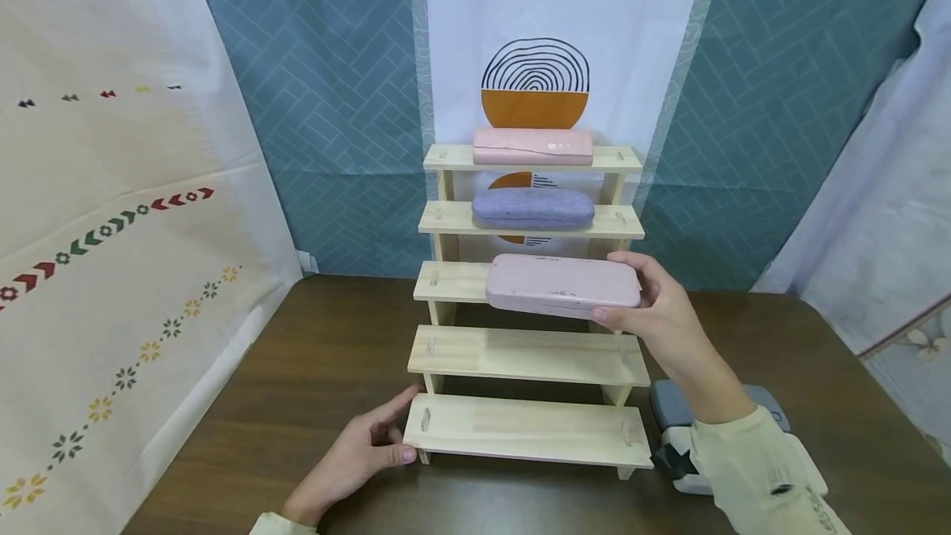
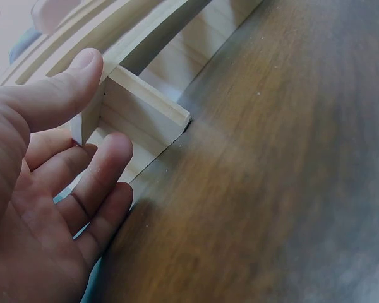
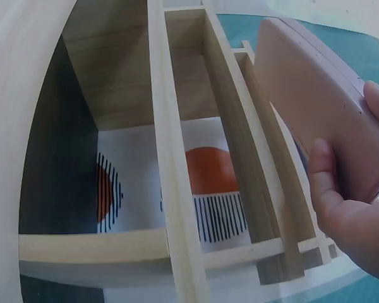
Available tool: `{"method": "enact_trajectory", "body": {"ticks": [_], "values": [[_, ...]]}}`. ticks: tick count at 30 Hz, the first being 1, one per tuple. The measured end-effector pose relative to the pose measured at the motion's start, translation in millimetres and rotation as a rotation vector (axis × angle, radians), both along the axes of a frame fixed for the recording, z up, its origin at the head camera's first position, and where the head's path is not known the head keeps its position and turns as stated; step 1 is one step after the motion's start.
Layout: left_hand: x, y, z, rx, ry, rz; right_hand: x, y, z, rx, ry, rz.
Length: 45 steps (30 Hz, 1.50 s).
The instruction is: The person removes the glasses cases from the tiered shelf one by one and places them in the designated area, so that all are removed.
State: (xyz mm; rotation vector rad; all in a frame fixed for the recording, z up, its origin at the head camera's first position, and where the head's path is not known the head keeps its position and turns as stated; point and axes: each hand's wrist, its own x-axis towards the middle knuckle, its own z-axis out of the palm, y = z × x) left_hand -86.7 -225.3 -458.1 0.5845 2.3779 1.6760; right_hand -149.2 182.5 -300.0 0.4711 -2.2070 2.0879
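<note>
A pale pink glasses case [image 1: 562, 283] is gripped at its right end by my right hand [image 1: 654, 304], just in front of the third step of a wooden stepped rack [image 1: 527, 353]. The same pink case [image 3: 322, 95] appears tilted in the right wrist view, thumb on one face. My left hand [image 1: 364, 444] holds the left end of the rack's lowest step, thumb at the front corner and index finger toward the back. In the left wrist view, its other fingers [image 2: 104, 170] curl loosely below the step. A purple glasses case [image 1: 532, 209] and a pink flap case [image 1: 532, 147] lie on the two upper steps.
Beside the rack's right end, a grey-blue case [image 1: 669, 403] and white and dark items sit partly hidden by my right sleeve [image 1: 765, 469]. The rack stands on a dark wooden table [image 1: 334, 337], with patterned cloths [image 1: 312, 106] behind and at the sides.
</note>
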Motion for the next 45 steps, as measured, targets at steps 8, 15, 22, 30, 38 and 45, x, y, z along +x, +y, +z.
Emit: {"method": "enact_trajectory", "body": {"ticks": [8,15,22,30,38,45], "values": [[-0.8,1.0,0.1,-0.015,-0.012,0.007,4.6,16.8,-5.8,-0.069,-0.003,0.018],[0.4,0.3,-1.1,-0.01,-0.008,0.001,8.1,32.4,-12.3,-0.125,0.01,0.04],[1.1,0.4,-2.8,0.006,0.009,-0.015,11.3,45.6,-18.2,-0.156,0.014,0.029],[-0.8,1.4,-4.5,0.025,0.056,-0.039,15.2,63.0,-21.7,-0.198,0.031,0.023],[1.1,1.9,-1.6,0.037,0.052,-0.029,14.9,82.0,-25.3,-0.232,0.047,0.026],[1.9,2.0,-0.2,0.011,0.057,-0.033,14.8,108.1,-32.0,-0.234,0.061,0.023]]}}
